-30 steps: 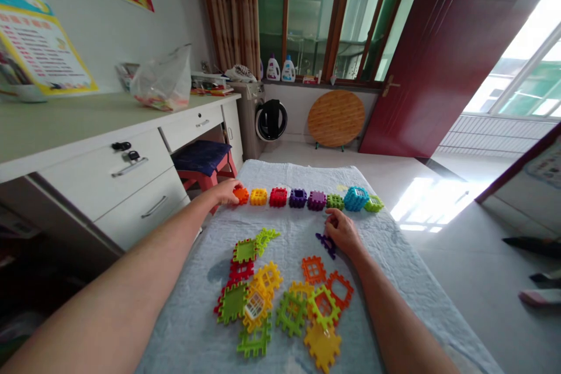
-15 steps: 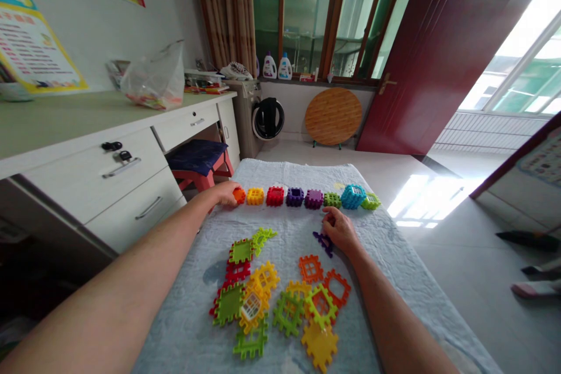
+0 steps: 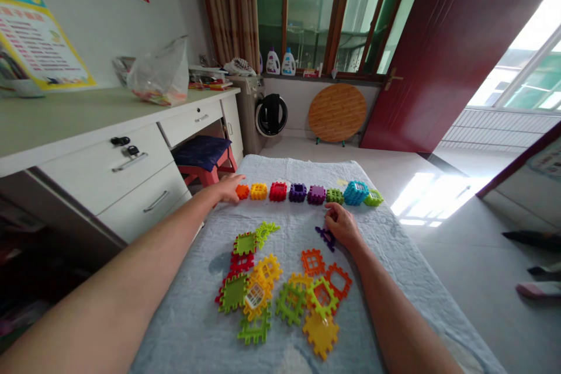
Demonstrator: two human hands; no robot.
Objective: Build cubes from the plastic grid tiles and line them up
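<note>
Several cube-like stacks of interlocking plastic tiles stand in a row across the cloth. My left hand (image 3: 228, 189) is at the row's left end, thumb and fingers apart beside the orange stack (image 3: 242, 191); whether it touches the stack is hard to tell. Rightward follow a yellow stack (image 3: 258, 191), red stack (image 3: 278, 191), dark purple stack (image 3: 297, 192), lighter purple stack (image 3: 316, 194), green stack (image 3: 335, 196), blue stack (image 3: 356, 193) and lime piece (image 3: 374, 197). My right hand (image 3: 344, 225) rests loosely bent, holding nothing visible, beside a purple triangular tile (image 3: 325, 237).
Loose tiles, including a yellow tile (image 3: 321, 333) and a green tile (image 3: 290, 302), lie nearer on the blue cloth (image 3: 197, 315). A white desk (image 3: 100, 120) and a stool (image 3: 202, 155) flank the left. A person's foot (image 3: 537, 290) shows at far right.
My left hand's fingers have spread and drawn back slightly from the orange stack, showing more of it. The right hand stays in nearly the same place. The view has shifted slightly.
</note>
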